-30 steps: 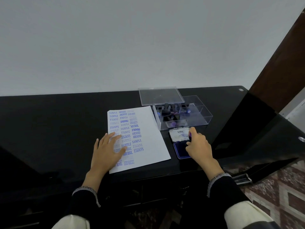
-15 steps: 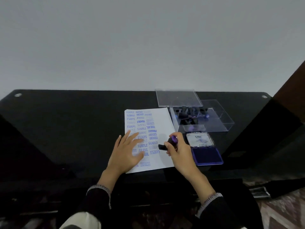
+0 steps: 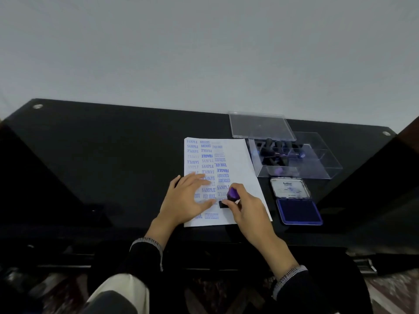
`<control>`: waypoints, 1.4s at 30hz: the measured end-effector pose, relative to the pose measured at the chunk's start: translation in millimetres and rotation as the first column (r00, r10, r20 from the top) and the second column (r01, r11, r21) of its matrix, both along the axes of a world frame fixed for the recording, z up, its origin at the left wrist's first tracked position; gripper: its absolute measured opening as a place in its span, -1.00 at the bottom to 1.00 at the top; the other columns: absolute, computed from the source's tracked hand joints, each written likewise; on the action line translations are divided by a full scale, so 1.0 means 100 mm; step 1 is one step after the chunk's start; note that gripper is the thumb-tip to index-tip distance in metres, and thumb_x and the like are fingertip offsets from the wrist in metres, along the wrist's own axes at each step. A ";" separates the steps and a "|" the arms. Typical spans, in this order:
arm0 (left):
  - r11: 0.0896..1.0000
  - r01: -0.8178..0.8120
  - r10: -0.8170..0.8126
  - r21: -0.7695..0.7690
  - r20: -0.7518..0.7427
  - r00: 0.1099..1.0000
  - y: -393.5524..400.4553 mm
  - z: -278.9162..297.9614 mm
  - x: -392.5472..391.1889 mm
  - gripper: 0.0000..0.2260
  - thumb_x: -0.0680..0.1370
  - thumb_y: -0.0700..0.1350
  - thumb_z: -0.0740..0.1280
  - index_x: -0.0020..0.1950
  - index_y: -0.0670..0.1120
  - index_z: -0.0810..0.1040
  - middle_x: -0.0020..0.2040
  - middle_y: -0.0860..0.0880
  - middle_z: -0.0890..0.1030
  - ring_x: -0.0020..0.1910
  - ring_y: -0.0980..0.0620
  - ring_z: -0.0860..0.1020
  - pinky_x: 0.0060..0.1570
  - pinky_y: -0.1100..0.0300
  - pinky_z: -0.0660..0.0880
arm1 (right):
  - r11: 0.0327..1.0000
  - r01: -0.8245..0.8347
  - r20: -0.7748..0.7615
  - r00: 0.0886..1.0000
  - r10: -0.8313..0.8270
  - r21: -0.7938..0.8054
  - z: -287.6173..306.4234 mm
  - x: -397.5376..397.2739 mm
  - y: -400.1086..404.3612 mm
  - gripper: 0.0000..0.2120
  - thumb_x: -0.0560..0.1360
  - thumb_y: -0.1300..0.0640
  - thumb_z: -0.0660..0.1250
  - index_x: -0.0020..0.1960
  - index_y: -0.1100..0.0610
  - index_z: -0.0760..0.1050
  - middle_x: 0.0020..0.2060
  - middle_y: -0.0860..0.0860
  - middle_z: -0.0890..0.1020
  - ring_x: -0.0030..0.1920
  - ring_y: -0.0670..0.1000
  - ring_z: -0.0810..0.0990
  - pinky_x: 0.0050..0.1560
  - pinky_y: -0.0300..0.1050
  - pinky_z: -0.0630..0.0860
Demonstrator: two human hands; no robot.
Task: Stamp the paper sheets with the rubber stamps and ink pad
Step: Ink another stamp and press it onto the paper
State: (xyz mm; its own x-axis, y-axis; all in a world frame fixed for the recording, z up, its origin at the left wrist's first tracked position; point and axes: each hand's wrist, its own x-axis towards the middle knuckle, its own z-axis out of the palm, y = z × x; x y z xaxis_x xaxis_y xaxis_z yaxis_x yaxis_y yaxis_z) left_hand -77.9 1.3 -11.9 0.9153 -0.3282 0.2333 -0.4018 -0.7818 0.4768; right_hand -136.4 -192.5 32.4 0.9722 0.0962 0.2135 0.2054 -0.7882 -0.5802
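right hand [image 3: 248,206] has its grip clamped on a rubber stamp [image 3: 229,198], fingers wrapped around the purple handle with the dark base pointing down and left onto the paper sheet [image 3: 238,159]. whether the base is pressed flat or only just touching cannot be told; it looks slightly tilted. left hand [image 3: 189,197] carries nothing, its grip spread apart with the fingers flat on the sheet just beside the stamp, pinning the paper.

the sheet lies on the black counter [image 3: 102,155], its left part covered in columns of blue impressions, its right strip blank. just to the right sits the ink pad [image 3: 299,210], lid open and blue surface exposed. behind it a clear box [image 3: 317,164] holds more stamps, its lid [image 3: 260,126] lying separately behind.

judging by this, the step in hand is making an impression low in the third column. next move likely calls for even downward pressure, then a straight lift to avoid smearing, with the left hand holding the sheet steady. re-inking at the pad would probably follow.
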 end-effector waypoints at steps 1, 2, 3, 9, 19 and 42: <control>1.000 0.000 0.000 0.003 0.002 1.000 0.00 -0.01 0.00 -0.38 0.39 0.46 0.09 0.33 0.19 0.44 0.44 0.22 0.33 0.48 0.21 0.16 0.47 0.09 -0.06 | 1.000 0.005 -0.002 1.000 -0.005 -0.013 0.00 0.00 0.01 -0.78 0.57 0.00 0.29 0.12 0.05 0.34 -0.33 -0.14 0.41 -0.42 -0.10 0.39 -0.33 -0.15 0.36; 1.000 -0.001 0.001 0.006 0.004 1.000 0.00 -0.01 0.00 -0.37 0.39 0.47 0.09 0.34 0.18 0.44 0.44 0.21 0.33 0.48 0.21 0.17 0.47 0.09 -0.06 | 1.000 0.011 -0.008 1.000 -0.011 -0.025 0.00 0.00 0.01 -0.78 0.57 -0.01 0.28 0.14 0.05 0.33 -0.31 -0.13 0.43 -0.41 -0.09 0.40 -0.32 -0.13 0.38; 1.000 -0.001 0.001 0.006 0.005 1.000 0.00 -0.01 0.00 -0.36 0.38 0.47 0.10 0.34 0.18 0.44 0.44 0.21 0.34 0.48 0.20 0.17 0.47 0.08 -0.06 | 0.999 0.017 -0.015 1.000 -0.018 -0.037 0.00 -0.01 0.02 -0.77 0.57 -0.01 0.28 0.14 0.05 0.33 -0.29 -0.13 0.44 -0.39 -0.07 0.41 -0.31 -0.12 0.40; 1.000 -0.004 0.004 0.012 0.008 1.000 0.00 -0.01 0.00 -0.35 0.37 0.48 0.12 0.34 0.17 0.44 0.45 0.20 0.34 0.47 0.19 0.18 0.47 0.08 -0.06 | 0.996 0.047 -0.035 0.998 -0.050 -0.070 -0.02 -0.01 0.04 -0.75 0.57 -0.02 0.27 0.17 0.05 0.33 -0.28 -0.14 0.43 -0.34 -0.04 0.43 -0.27 -0.15 0.36; 1.000 -0.011 0.011 0.009 0.016 1.000 -0.01 -0.02 0.01 -0.33 0.35 0.49 0.12 0.33 0.17 0.45 0.43 0.20 0.35 0.47 0.19 0.19 0.47 0.08 -0.05 | 0.992 0.037 -0.029 0.999 -0.041 -0.124 -0.04 -0.01 0.06 -0.77 0.58 -0.02 0.26 0.14 0.06 0.32 -0.21 -0.13 0.44 -0.30 -0.03 0.44 -0.28 -0.15 0.35; 0.981 -0.170 0.172 -0.097 0.016 0.985 -0.02 -0.04 -0.01 -0.63 0.52 0.13 0.33 0.30 0.05 0.49 0.41 0.10 0.40 0.47 0.13 0.22 0.49 -0.05 -0.15 | 0.998 0.016 0.032 0.999 -0.018 0.052 -0.11 0.02 0.11 -0.77 0.54 0.13 0.35 0.16 0.11 0.41 -0.21 -0.13 0.46 -0.30 -0.08 0.43 -0.23 -0.26 0.36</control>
State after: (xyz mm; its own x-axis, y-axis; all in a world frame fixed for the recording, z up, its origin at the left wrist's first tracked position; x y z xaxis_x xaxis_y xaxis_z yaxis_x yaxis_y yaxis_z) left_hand -78.7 -0.8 -15.4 0.9498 -0.1425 0.2784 -0.2782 -0.7915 0.5442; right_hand -134.2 -181.5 21.2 0.9662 0.0676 0.2489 0.2113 -0.7606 -0.6138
